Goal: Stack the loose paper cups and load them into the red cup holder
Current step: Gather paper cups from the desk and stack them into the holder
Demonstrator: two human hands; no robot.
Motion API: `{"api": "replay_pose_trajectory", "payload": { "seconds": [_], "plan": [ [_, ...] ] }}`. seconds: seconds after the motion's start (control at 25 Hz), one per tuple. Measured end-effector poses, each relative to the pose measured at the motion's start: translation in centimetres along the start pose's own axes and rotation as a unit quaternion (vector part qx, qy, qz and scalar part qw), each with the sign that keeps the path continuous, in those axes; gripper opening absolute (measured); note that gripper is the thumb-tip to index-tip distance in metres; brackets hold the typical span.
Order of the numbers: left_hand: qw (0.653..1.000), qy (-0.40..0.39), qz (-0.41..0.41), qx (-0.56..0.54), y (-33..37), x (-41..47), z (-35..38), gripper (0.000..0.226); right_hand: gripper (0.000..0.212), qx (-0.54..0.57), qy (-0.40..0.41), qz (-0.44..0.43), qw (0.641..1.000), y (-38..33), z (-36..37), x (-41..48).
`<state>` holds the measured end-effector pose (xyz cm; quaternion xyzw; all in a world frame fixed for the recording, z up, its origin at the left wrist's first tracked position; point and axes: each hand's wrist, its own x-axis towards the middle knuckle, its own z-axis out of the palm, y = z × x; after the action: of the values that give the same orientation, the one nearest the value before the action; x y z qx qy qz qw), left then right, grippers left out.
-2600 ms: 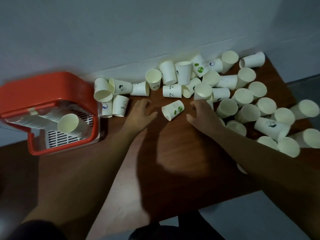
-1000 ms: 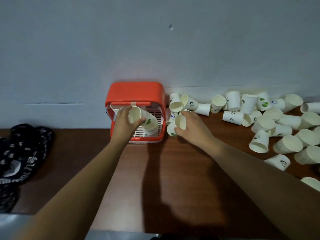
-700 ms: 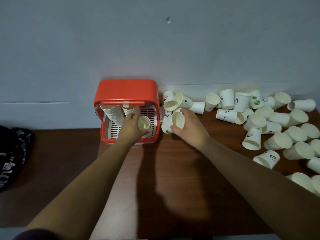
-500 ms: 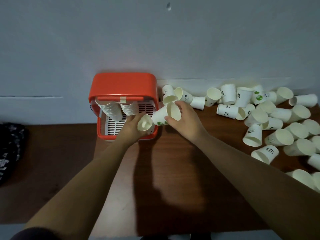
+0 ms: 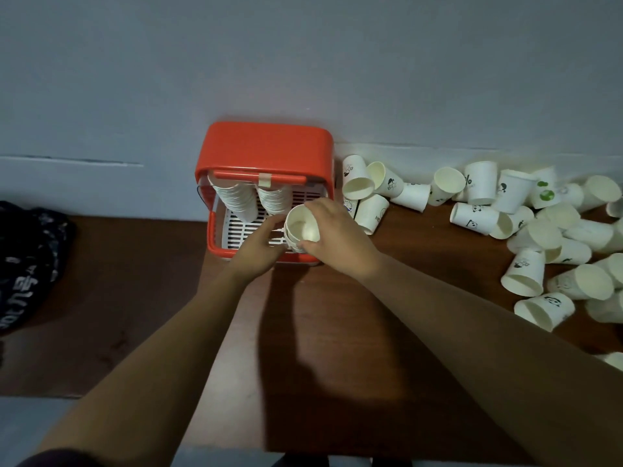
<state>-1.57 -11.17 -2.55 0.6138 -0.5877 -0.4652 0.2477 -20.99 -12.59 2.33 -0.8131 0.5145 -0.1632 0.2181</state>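
The red cup holder [image 5: 266,143] stands against the wall with two stacks of white cups [image 5: 236,200] hanging inside over a white slatted floor. In front of its right side both hands meet on a short stack of paper cups [image 5: 301,227], its open mouth facing me. My right hand [image 5: 337,241] grips the stack from the right, thumb under it. My left hand [image 5: 259,247] holds it from the left and below. Several loose paper cups [image 5: 478,197] lie scattered to the right along the wall.
The brown wooden table [image 5: 303,332] runs from the wall to its near edge. A dark patterned cloth [image 5: 23,264] lies at the far left. More tipped cups [image 5: 546,308] crowd the right edge of the table.
The right hand brought its cup left and nested it with the cup in the left hand. Both hands now hold the joined cups at the holder's front right.
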Motion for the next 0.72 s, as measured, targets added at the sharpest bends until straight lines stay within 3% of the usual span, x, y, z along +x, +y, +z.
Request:
{"api": "replay_pose_trajectory", "payload": {
  "seconds": [0.12, 0.16, 0.28, 0.4, 0.52, 0.6, 0.72],
  "plan": [
    [0.982, 0.020, -0.066, -0.178, 0.9, -0.5, -0.2, 0.036, 0.058, 0.009, -0.051, 0.032, 0.998, 0.6, 1.2, 0.5],
    [0.980, 0.017, -0.070, -0.186, 1.3, -0.7, -0.3, 0.034, 0.059, 0.019, -0.054, 0.040, 0.998, 0.9, 1.5, 0.5],
    [0.997, 0.001, -0.025, -0.066, 1.6, -0.8, -0.1, 0.048, 0.058, 0.051, -0.023, 0.061, 0.997, 1.2, 1.8, 0.5],
    [0.998, 0.049, 0.006, 0.035, 1.7, -0.4, 0.8, 0.051, 0.055, 0.082, -0.014, 0.085, 0.993, 1.7, 1.8, -0.2],
    [0.979, 0.135, 0.042, 0.145, 2.4, -1.1, 1.7, 0.043, 0.047, 0.077, -0.026, 0.080, 0.993, 3.3, 1.1, -1.9],
    [0.956, 0.180, 0.117, 0.198, 3.6, -1.8, 2.4, 0.036, 0.046, 0.067, -0.038, 0.090, 0.993, 5.6, -0.3, -3.5],
    [0.950, 0.071, 0.214, 0.217, 5.9, -1.7, 4.9, 0.030, 0.053, 0.013, -0.046, 0.127, 0.991, 10.9, -3.1, -6.3]
  ]
}}
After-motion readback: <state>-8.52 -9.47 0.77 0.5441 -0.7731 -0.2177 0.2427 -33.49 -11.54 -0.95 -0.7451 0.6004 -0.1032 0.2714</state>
